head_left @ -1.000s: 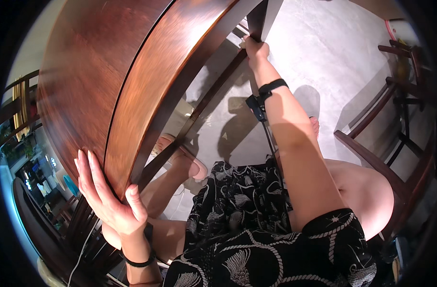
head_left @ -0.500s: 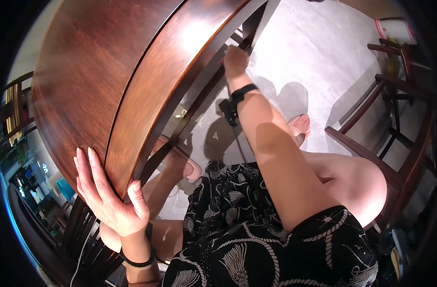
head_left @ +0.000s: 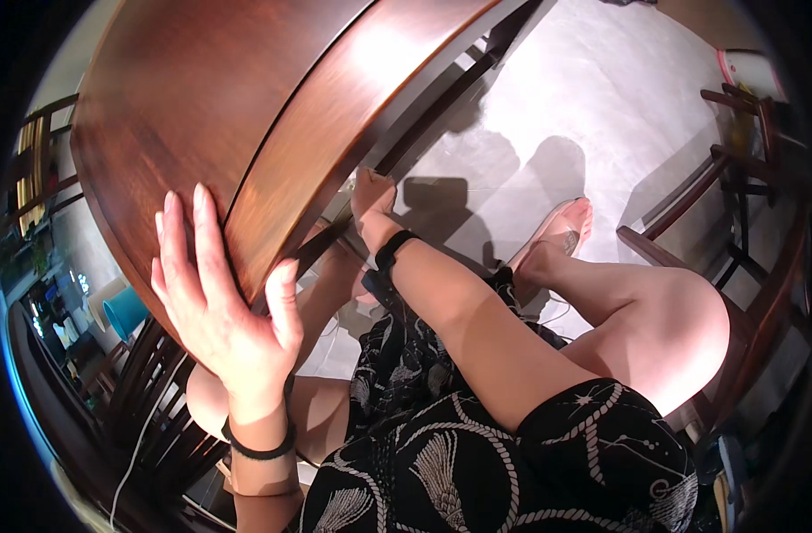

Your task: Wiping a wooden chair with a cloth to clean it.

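My left hand (head_left: 224, 306) rests on the rim of a round, dark brown wooden table (head_left: 184, 115), its fingers stretched over the top and its thumb apart at the edge. Below that edge, my right hand (head_left: 373, 195) is closed beside a dark wooden rail (head_left: 450, 93) under the table. Whatever its fingers may grip is hidden from view. A black band (head_left: 393, 249) circles my right wrist, with a dark object hanging from it. Another dark band (head_left: 262, 449) is around my left wrist.
A dark wooden chair (head_left: 672, 253) stands on the pale tiled floor (head_left: 548, 98) at the right. Near the far right is a white container (head_left: 752, 71) with a red rim. At the left are a teal cup-shaped container (head_left: 126, 313) and a white cable (head_left: 144, 449).
My right hand has moved along under the table edge, nearer to me and to the left. My left hand has slid a little farther onto the tabletop.
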A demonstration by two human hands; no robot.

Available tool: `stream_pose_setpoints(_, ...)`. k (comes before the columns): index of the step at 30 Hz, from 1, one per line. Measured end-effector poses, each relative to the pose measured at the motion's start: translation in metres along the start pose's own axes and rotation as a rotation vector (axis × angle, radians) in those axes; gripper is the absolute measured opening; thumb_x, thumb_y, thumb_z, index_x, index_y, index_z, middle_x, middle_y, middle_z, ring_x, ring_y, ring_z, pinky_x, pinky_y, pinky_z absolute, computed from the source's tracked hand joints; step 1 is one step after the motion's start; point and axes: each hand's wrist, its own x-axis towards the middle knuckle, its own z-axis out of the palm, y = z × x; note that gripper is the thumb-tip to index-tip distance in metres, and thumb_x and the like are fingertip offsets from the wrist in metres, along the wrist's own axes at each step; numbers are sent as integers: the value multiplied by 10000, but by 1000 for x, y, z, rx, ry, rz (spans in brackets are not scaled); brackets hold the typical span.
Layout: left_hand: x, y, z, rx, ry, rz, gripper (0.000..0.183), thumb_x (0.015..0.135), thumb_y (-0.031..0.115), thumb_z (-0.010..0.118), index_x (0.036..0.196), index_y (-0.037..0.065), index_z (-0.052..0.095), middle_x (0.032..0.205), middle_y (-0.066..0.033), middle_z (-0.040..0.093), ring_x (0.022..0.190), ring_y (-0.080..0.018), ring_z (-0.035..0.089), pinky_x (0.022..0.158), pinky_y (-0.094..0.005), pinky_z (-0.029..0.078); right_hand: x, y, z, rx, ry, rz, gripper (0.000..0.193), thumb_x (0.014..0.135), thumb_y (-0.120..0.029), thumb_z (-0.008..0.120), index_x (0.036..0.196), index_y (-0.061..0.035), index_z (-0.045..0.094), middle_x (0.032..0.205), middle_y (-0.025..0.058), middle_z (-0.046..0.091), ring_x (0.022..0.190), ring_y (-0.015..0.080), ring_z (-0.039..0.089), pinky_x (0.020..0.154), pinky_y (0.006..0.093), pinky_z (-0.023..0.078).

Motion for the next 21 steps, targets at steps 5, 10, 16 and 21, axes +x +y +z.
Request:
stream_pose_setpoints(5,5,8,6,-53,17,4,643,895,419,545,1407,47,429,1410,-203,432,1304,-369,399,1060,-490,296,-48,46,8,-297,-137,139,471,829,-411,562,885,46,659,985,280,649,978,412,621,814,448,478)
stream_pose_setpoints(10,-3,-1,10,-75,72,-41,623,851,396,618,1390,120,471,1385,-178,467,1265,-362,446,1046,-513,307,-50,82,-1,294,-401,-363,414,845,-372,645,1002,10,638,965,237,665,941,385,636,819,420,482)
stream_pose_setpoints(16,-8,-1,9,-98,105,-30,608,850,392,641,1372,118,490,1371,-190,476,1259,-367,455,1042,-507,308,-14,95,-18,62,-794,-466,373,882,-343,624,1002,10,649,901,204,683,919,355,652,776,394,498)
stream_pose_setpoints(21,-4,6,13,-105,140,-18,614,862,433,628,1380,139,483,1358,-198,485,1255,-370,460,1043,-517,304,16,84,-53,-787,-856,-826,336,875,-318,630,942,11,647,855,225,660,882,409,625,733,455,484)
